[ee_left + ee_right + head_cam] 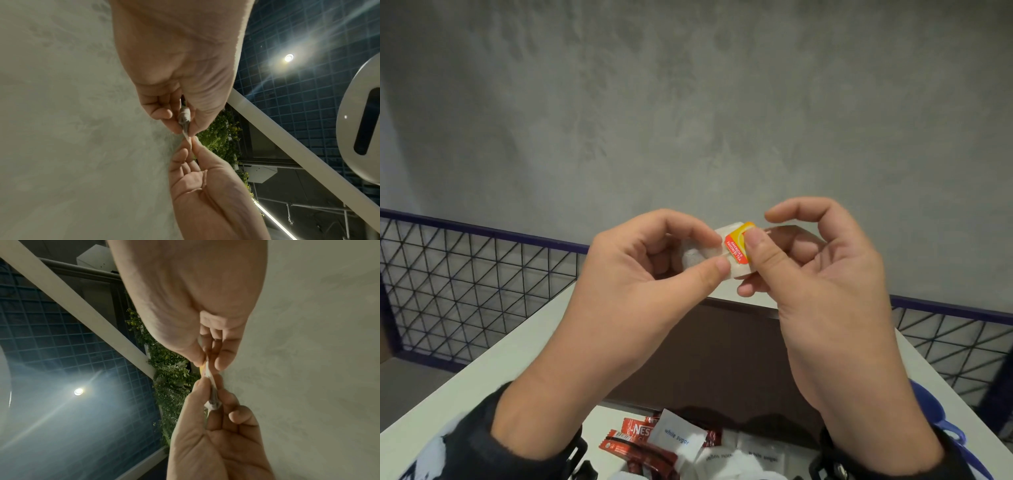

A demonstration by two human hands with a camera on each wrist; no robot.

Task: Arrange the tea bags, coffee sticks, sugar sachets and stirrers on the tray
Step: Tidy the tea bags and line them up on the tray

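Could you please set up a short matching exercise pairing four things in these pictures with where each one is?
Things:
1. tea bag
2. orange tag
3. white sugar sachet
4. red coffee sticks

Places:
A. under the right hand's thumb
B. lying beside the sachets, lower left
C. pinched by the left hand
D. lying atop the coffee sticks

Pairs: 1-C, 2-A, 3-D, 4-B

tea bag [705, 255]: mostly covered by the fingers of the left hand [654, 270] and the right hand [808, 270]; only 1 white strip shows.
tag [736, 246]: 1 corner sits under the right thumb; small print hard to read.
coffee sticks [635, 442]: cut off by the bottom edge; brand name partly covered by 1 sugar sachet [676, 437].
other sachets [762, 455]: blurred print, cut by the bottom edge.
tray [722, 346]: near end hidden behind both wrists.
blue object [935, 411]: mostly behind the right forearm; cannot tell what it is.
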